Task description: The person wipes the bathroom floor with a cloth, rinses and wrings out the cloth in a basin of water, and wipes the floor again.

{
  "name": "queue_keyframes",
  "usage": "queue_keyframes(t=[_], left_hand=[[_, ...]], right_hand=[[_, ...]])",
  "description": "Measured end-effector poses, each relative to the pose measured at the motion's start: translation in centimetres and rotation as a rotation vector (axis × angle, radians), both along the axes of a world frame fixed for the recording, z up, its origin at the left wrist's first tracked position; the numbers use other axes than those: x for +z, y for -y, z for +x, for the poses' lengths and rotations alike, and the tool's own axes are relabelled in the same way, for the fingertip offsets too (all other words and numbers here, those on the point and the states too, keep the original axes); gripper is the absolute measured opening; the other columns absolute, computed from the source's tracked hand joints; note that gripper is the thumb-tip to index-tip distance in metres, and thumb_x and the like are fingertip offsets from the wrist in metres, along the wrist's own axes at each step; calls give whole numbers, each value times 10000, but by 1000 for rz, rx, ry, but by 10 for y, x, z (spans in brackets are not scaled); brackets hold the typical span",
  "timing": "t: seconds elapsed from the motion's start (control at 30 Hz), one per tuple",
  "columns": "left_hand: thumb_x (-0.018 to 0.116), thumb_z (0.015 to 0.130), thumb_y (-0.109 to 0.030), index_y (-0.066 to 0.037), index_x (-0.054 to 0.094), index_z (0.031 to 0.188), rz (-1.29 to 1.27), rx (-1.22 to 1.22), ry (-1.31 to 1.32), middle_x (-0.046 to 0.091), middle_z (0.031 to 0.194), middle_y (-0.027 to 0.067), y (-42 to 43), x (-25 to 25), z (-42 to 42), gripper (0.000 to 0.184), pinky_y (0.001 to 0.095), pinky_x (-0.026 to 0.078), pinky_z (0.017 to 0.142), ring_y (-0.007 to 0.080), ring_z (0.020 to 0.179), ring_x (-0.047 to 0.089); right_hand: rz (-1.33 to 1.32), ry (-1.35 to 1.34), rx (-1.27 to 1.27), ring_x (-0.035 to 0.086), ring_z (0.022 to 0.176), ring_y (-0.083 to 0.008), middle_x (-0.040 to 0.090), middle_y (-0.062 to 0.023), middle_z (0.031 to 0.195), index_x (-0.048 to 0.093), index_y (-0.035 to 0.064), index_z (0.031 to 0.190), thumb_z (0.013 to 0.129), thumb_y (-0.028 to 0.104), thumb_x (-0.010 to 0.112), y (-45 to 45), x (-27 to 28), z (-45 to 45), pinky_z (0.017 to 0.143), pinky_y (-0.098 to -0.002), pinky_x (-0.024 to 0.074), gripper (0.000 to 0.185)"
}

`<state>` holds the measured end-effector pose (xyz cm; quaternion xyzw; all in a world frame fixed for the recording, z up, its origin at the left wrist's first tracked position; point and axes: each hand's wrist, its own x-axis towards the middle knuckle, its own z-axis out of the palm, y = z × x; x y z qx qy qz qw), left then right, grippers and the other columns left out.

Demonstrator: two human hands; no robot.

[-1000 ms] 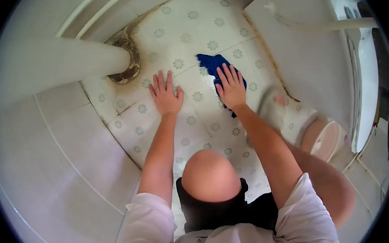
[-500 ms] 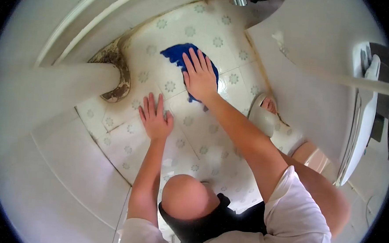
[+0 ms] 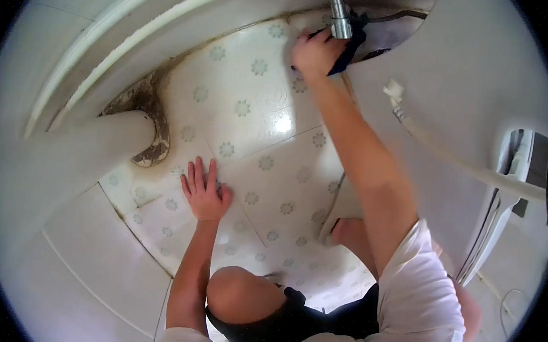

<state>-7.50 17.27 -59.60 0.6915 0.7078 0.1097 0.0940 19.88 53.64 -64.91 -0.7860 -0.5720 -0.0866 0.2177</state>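
My left hand [image 3: 205,192] lies flat on the patterned tile floor [image 3: 251,132] with its fingers spread and nothing held. At the top, my right hand [image 3: 318,52] is on a dark blue cloth [image 3: 349,53], beside a chrome fitting [image 3: 341,20]. Its fingers are bent over the cloth, partly hidden behind the fitting. Part of the cloth sticks out to the right of that hand. A bright wet-looking patch shows on the tiles below it.
A thick white pipe [image 3: 102,143] meets the floor at the left, with a dirty, stained collar [image 3: 160,134]. At the right stands a pale panel [image 3: 464,88] with a white hose [image 3: 466,162]. My knee [image 3: 243,293] is at the bottom.
My right hand and the blue cloth have moved up and right across the floor to the chrome fitting. My left hand stays flat on the floor. The view has shifted.
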Motion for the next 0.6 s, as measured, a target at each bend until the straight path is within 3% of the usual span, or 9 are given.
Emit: queue_keyframes(t=[0.07,0.27,0.37,0.43,0.5,0.6], left_hand=[[613,838,-282,-159,504,1562,-24,-14,1,386,1667,183,0,1,-1,743,638,190,1257,413,1545,331],[583,849,-264,-159,497,1569,-75,-6,6,373,1673,190,0,4,-1,733,636,174,1263,411,1555,318],[569,861,-270,-169,503,1568,-81,3,8,370,1676,185,0,4,-3,717,629,168,1269,407,1563,307],[566,869,-280,-174,504,1569,-79,6,8,370,1677,181,0,3,-2,711,626,166,1272,406,1568,301],[565,876,-293,-176,502,1571,-78,8,-1,371,1678,177,-1,2,-3,708,626,166,1273,407,1570,297],[575,881,-309,-174,508,1568,-94,8,0,374,1679,172,-1,2,-3,703,629,169,1272,407,1570,299]], right_hand=[[-9,-178,26,305,1477,-583,341,-427,1570,489,-157,1413,1001,468,525,24,6,-32,1249,-638,196,749],[-208,-140,-45,427,1412,-521,422,-394,1534,408,-131,1495,998,434,531,-26,9,18,1206,-611,287,762],[-104,-367,-139,506,1340,-492,579,-326,1391,567,-90,1380,952,415,593,-39,27,40,1199,-572,331,662],[-152,-279,-133,526,1329,-478,632,-300,1346,634,-62,1338,933,414,612,-53,23,72,1197,-559,347,625],[-311,48,-56,512,1354,-467,634,-294,1353,662,-34,1329,927,426,609,-79,-13,123,1200,-559,349,613],[-226,163,-110,551,1316,-451,641,-283,1345,682,-20,1297,931,417,599,-89,-21,129,1181,-556,376,576]])
